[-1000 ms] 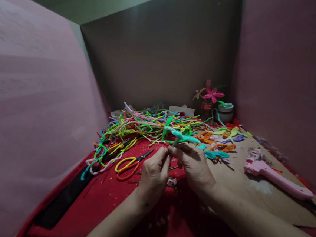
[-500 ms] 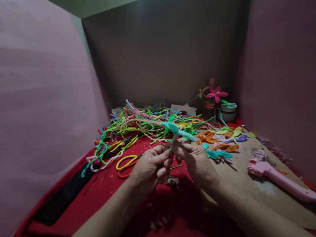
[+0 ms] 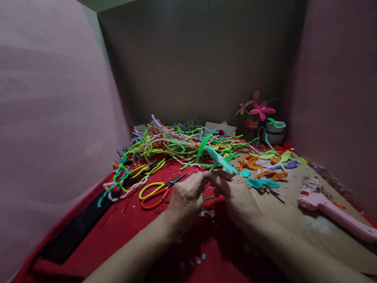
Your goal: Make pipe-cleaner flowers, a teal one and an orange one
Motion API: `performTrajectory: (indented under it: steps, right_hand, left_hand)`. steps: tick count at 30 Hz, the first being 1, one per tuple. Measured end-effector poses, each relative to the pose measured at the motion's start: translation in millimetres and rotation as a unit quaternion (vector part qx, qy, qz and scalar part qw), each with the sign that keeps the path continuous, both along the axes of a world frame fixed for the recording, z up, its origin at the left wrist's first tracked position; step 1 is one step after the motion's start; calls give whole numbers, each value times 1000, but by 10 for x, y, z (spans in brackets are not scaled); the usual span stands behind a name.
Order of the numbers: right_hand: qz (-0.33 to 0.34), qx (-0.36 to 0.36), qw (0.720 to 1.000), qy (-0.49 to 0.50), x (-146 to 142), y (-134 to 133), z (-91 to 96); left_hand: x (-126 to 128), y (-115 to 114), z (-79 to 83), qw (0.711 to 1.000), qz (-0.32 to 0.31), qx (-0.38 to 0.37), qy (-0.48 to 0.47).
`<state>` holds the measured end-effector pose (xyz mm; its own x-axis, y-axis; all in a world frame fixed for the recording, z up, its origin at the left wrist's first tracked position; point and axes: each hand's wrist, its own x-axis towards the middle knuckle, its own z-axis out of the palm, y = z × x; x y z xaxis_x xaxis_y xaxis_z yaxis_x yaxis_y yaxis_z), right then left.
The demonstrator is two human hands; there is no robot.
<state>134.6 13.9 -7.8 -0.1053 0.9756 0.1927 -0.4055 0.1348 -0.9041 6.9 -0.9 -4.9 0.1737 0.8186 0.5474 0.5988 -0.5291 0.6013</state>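
Observation:
Between my two hands is a turquoise pipe-cleaner flower (image 3: 224,162), its petals pointing up and to the right. My left hand (image 3: 188,199) is closed at the flower's lower end, knuckles turned up and fingertips hidden. Thumb and fingers of my right hand (image 3: 236,195) pinch the flower just under its petals. Left of my left hand, scissors (image 3: 157,193) with yellow and orange handles lie on the red cloth (image 3: 126,229). More turquoise petals (image 3: 262,184) lie just beyond my right hand.
A tangled heap of colourful pipe cleaners (image 3: 175,142) spreads behind my hands. To the right, a pink glue gun (image 3: 338,213) rests on cardboard (image 3: 347,254). A long black object (image 3: 78,233) lies at left. Pink flowers (image 3: 262,110) and a small pot (image 3: 275,133) stand at the back.
My left hand has rolled over so its knuckles face up. The flower has tipped to the right and sits slightly lower. A small turquoise bit now lies on the cloth below.

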Motion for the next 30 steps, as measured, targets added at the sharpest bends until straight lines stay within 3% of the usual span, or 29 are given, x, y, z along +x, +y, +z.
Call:
performTrajectory:
  steps: [3,6,13,15,17,18,20,22,24,26,28,30]
  right_hand:
    - [-8,50,998,-27,17,-1,19]
    - [-13,92,993,-69,47,22,9]
    - [96,50,994,26,61,121,-82]
    - [123,28,991,51,57,130,-83]
    - [123,10,990,68,48,128,-81]
    - [112,5,991,73,41,125,-82]
    - [81,-2,993,81,23,115,-89]
    - [59,-15,995,84,4,97,-95]
    - [44,-26,996,70,-8,69,-88]
    - [25,-15,999,46,-13,38,-66]
    - [16,13,1000,18,-12,18,-41]
    - [23,38,999,-5,-8,14,-26]
  left_hand:
    - [-5,13,113,983,-20,-134,-127]
    - [7,18,236,927,-80,-265,-255]
    - [-67,48,306,813,-204,-396,-374]
    - [-90,50,294,794,-227,-419,-377]
    - [-90,43,266,815,-215,-410,-347]
    - [-83,36,243,849,-189,-383,-313]
    - [-60,24,174,938,-109,-260,-199]
    - [-44,20,82,995,-27,-81,-56]
    - [-48,27,-7,997,6,54,60]
    - [-68,35,-60,988,-3,104,113]
    - [-88,32,-60,992,-11,83,90]
    - [-91,16,-12,1000,-13,7,12]
